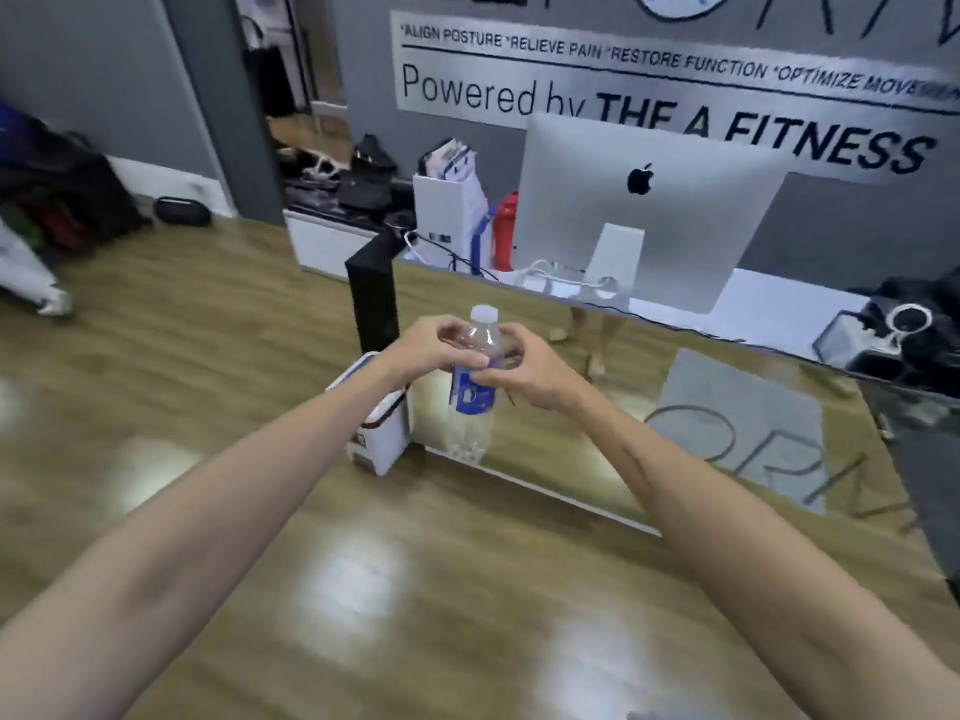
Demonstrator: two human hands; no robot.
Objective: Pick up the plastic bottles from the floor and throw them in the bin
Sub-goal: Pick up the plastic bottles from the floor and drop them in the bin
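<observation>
Bin: a small white lidded bin (378, 433) is seen standing on the wooden floor (260, 356), just beside the near corner of the mirrored counter front (571, 433); the lid is down and the contents cannot be told.
File box: a white box (441, 210) is set on the desk behind the counter, with papers and booklets (452, 155) held upright in it.
Plastic bottle: a clear bottle (475, 381) with a white cap (484, 313) and a blue label (472, 394) is held upright in the air, in front of the counter and just to the right of the bin; no liquid can be made out in it.
Left hand: the left hand (426, 345) is curled round the upper left side of the bottle, below the cap, and grasps it.
Right hand: the right hand (524, 371) is closed on the bottle from the right, with its fingertips (485, 376) pinched at the top edge of the label.
Bottle relative to hands: the bottle is gripped between the two hands, its cap showing above them and its lower half hanging below them.
Desk: a silver computer monitor (639, 210) is seen from behind, with a red flask (505, 231) to its left.
Wall: lettering on a silver sign (675, 96) is carried above the monitor.
Beside the counter: a black tower (373, 293) is stood on the floor behind the bin.
</observation>
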